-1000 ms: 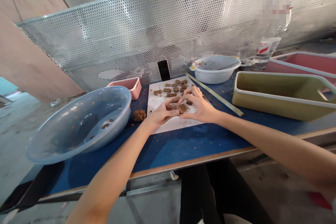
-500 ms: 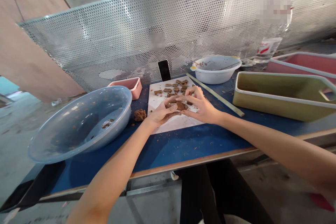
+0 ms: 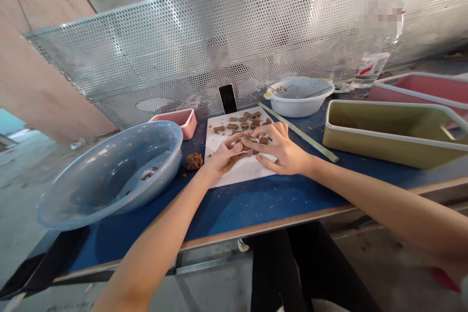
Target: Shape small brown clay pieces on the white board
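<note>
Above a white board (image 3: 234, 178), my left hand (image 3: 224, 158) grips a small brown clay piece (image 3: 250, 151) between thumb and fingers. From the other side, my right hand (image 3: 283, 148) bends over the same piece, its fingertips pressing on it. Fingers cover most of the clay, so its full shape is hidden. Small shaped clay pieces (image 3: 232, 126) lie in loose rows on the board just beyond my hands. Left of the board, a rough clay lump (image 3: 194, 161) rests on the blue table (image 3: 234, 209).
A large blue basin (image 3: 109, 170) and a pink box (image 3: 188, 124) stand left. Behind the board, a phone (image 3: 228, 99) leans on the perforated metal screen (image 3: 175, 58). Rightward are a bamboo strip (image 3: 303, 134), white basin (image 3: 302, 103), olive bin (image 3: 380, 144) and water bottle (image 3: 371, 68).
My right hand has shifted slightly, its index finger now stretched across the clay piece toward my left thumb. My left hand has stayed nearly in place, still holding the clay.
</note>
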### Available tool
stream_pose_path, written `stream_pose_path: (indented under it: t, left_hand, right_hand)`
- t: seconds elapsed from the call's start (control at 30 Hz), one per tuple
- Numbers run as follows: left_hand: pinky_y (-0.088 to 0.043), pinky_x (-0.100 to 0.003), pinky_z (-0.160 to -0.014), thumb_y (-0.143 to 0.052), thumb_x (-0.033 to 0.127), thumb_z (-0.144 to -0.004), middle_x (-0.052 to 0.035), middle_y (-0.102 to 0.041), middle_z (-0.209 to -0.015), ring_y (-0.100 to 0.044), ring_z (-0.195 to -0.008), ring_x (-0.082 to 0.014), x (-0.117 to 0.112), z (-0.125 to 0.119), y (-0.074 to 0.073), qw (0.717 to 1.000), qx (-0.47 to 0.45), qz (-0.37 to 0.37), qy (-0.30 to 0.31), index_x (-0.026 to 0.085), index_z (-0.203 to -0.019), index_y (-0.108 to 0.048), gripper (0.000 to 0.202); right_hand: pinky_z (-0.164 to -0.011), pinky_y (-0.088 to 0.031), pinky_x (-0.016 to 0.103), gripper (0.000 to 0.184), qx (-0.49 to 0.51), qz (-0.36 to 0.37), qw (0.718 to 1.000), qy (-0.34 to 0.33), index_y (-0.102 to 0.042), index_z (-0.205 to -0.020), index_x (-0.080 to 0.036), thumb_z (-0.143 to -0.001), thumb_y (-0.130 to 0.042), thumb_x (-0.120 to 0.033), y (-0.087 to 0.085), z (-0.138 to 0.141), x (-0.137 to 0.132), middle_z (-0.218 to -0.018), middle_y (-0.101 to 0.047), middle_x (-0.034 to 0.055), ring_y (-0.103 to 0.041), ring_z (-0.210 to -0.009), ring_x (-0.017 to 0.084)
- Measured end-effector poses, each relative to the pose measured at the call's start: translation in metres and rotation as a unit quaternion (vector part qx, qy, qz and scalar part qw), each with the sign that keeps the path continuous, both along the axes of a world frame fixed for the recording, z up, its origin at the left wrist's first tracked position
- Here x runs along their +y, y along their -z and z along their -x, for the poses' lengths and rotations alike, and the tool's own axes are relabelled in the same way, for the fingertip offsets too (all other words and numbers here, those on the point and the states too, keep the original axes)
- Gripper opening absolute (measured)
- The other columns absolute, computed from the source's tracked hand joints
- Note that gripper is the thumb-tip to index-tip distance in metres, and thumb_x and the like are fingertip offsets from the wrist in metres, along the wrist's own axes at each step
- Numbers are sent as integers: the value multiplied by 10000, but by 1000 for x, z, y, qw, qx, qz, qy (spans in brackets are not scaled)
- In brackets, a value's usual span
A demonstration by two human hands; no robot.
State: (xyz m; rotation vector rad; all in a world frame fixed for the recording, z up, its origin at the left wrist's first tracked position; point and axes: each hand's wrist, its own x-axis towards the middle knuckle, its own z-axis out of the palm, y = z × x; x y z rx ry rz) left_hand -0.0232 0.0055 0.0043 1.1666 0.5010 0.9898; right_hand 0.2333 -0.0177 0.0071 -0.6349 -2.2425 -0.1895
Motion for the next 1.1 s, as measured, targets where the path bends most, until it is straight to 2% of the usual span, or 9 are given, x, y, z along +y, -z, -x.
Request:
stream_pose_path:
  t: [0.1,0.27,0.33,0.43,0.63,0.73,0.83,1.0,1.1]
  left_hand:
    - [-641,-359,-975,-1160,476,-662,-48,-866,-1083,-821,-976,-218,-1,0,-3,1000,-3,-13,-18,257,-1218,-879,661]
    - [-640,-351,-994,-1169,493,-630,-55,-869,-1110,-828,-1051,-236,-1,1,-8,999,-3,-16,-32,256,-1224,-870,706]
    - [-642,-347,-981,-1168,478,-639,-55,-866,-1116,-826,-1047,-232,-1,1,-8,999,-3,-19,-33,259,-1220,-873,688]
    - [-629,-346,-976,-1151,462,-687,-59,-863,-1142,-818,-1040,-226,-1,2,-6,999,1,-20,-30,266,-1246,-870,656]
    - [-605,-365,-994,-1158,478,-666,-61,-848,-1125,-799,-1025,-229,0,2,-2,1000,5,-14,-20,248,-1290,-855,731]
    - [-602,-340,-994,-1142,477,-705,-64,-846,-1156,-793,-1041,-214,-1,3,-3,1000,1,-19,-23,248,-1300,-852,700]
    - [-605,-320,-979,-1133,486,-725,-69,-851,-1147,-793,-999,-195,-1,3,-4,1000,5,-18,-12,242,-1320,-847,703]
    - [-623,-356,-967,-1144,443,-713,-88,-868,-1130,-824,-1008,-239,2,3,2,1000,13,-16,3,239,-1355,-823,747]
    - [-632,-378,-982,-1143,412,-718,-93,-872,-1118,-840,-1065,-274,3,2,4,1000,17,-19,11,245,-1376,-808,757]
  right_hand:
    - [-1081,-412,619,523,8,-5,999,45,-717,-1602,-441,-1099,-597,-359,0,1,-3,-1470,-643,110,-534,-1269,369]
    - [-1094,-411,607,577,-5,-15,1000,8,-634,-1682,-422,-1109,-581,-380,2,2,-3,-1517,-617,114,-544,-1299,373]
    - [-1088,-415,602,585,-5,-18,1000,22,-615,-1698,-419,-1116,-580,-385,3,3,-3,-1552,-597,121,-530,-1321,382]
    - [-1075,-412,599,543,13,-26,998,54,-676,-1642,-427,-1110,-590,-361,3,4,-3,-1506,-621,117,-516,-1304,381]
    - [-1092,-411,607,567,-13,-16,999,35,-680,-1641,-407,-1081,-600,-378,2,3,-3,-1518,-615,118,-517,-1308,382]
    - [-1078,-404,582,516,10,-52,997,57,-736,-1581,-389,-1086,-610,-322,3,1,-1,-1492,-627,119,-514,-1287,368]
    - [-1064,-406,561,485,22,-81,996,31,-774,-1528,-393,-1070,-629,-321,4,-2,0,-1416,-650,106,-533,-1238,347]
    - [-1055,-441,553,475,62,-42,994,82,-752,-1543,-367,-1074,-724,-436,2,3,-1,-1325,-642,133,-568,-1208,354]
    - [-1073,-469,566,411,73,-9,994,87,-802,-1439,-334,-1057,-788,-482,1,9,1,-1318,-637,147,-572,-1240,370]
